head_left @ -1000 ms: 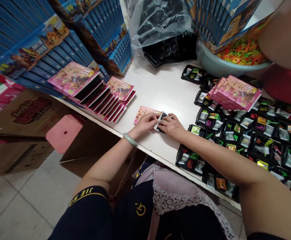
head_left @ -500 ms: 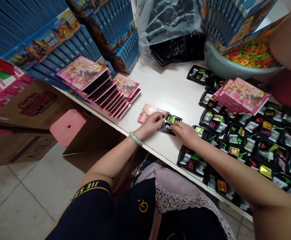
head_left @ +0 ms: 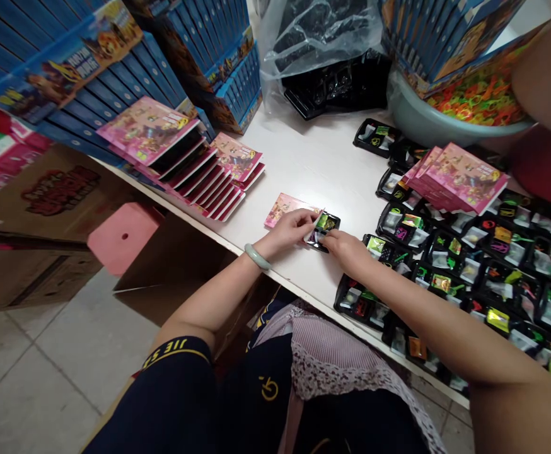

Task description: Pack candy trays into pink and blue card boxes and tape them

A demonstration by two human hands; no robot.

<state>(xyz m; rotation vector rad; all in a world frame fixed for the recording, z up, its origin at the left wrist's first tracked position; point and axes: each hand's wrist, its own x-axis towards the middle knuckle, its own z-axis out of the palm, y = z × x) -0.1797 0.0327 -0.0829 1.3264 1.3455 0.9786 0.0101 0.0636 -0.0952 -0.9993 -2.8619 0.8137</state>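
Note:
A pink printed box (head_left: 280, 207) lies flat on the white table (head_left: 304, 157), with its end by a small black tray (head_left: 331, 222) of wrapped items. My left hand (head_left: 294, 228) pinches the box's raised flap at the tray's left side. My right hand (head_left: 344, 247) is closed on the tray's right, near edge, its thumb and fingertips together. The tray sits tilted between both hands, partly hidden by the fingers, and its left end meets the box's opening.
Stacked pink boxes (head_left: 150, 132) stand left, before blue display boxes (head_left: 86, 63). Many filled black trays (head_left: 446, 252) cover the right side, with pink boxes (head_left: 469, 176) on top. Behind are a plastic bag (head_left: 323, 38) of black trays and a basin (head_left: 455, 129) of colourful pieces.
The tray has shifted slightly left, towards the box. My left fingers have moved a little right with the flap, which now stands over the tray's left part. The view has shifted slightly.

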